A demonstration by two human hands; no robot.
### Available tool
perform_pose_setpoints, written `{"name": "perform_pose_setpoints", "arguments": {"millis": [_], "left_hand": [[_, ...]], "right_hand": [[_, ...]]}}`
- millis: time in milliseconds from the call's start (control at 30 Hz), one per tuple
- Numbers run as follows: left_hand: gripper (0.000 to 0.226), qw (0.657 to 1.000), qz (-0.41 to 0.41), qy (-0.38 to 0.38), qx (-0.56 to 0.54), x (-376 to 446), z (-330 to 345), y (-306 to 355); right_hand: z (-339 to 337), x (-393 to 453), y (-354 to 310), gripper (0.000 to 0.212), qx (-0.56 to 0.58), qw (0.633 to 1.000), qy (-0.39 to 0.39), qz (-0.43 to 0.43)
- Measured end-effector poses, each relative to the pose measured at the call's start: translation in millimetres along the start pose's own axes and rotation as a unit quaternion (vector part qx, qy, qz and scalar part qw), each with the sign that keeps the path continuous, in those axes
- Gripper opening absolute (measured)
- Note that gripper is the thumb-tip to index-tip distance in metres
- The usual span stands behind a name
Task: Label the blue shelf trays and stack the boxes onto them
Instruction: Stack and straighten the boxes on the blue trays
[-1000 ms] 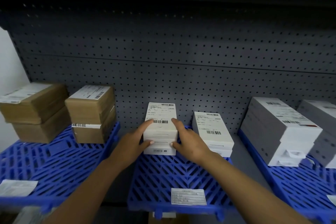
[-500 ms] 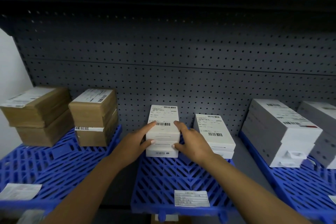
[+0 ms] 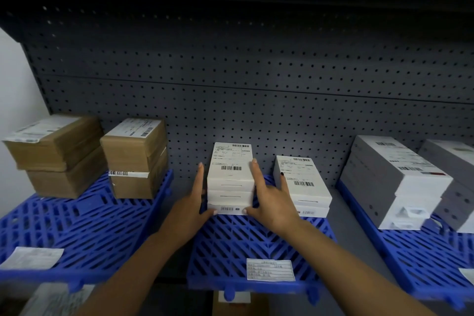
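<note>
- Three blue trays [image 3: 259, 244] are shown labelled and stacked with boxes
- White stack [image 3: 230, 182] on middle tray, squared between straight-fingered left hand [image 3: 191, 209] and right hand [image 3: 270, 204]; little seemingly left

Both hands opened from their curled grasp: the left hand [image 3: 191, 206] and right hand [image 3: 269, 202] straightened their fingers flat against the sides of the white box stack [image 3: 230, 179] between them, thumbs moved down to its bottom front edge.
</note>
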State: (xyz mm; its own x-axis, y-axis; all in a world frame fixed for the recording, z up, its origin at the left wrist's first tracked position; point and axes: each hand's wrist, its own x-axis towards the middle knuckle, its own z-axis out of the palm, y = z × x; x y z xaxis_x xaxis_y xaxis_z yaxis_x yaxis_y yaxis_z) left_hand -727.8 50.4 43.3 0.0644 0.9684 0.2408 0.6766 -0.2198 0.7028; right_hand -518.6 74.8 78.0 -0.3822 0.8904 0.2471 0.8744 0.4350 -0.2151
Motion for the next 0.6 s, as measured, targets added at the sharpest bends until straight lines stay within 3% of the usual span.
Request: {"name": "perform_pose_setpoints", "arguments": {"millis": [367,600], "left_hand": [[0.095,0.998,0.000,0.004,0.057,9.3,0.7,-9.5],[0.102,0.996,0.001,0.031,0.082,2.8,-5.5,5.5]], "right_hand": [[3.3,6.6,-1.2,0.097,0.004,1.000,-0.002,0.016],[-1.5,0.4,4.7,0.104,0.025,0.999,0.019,0.007]]}}
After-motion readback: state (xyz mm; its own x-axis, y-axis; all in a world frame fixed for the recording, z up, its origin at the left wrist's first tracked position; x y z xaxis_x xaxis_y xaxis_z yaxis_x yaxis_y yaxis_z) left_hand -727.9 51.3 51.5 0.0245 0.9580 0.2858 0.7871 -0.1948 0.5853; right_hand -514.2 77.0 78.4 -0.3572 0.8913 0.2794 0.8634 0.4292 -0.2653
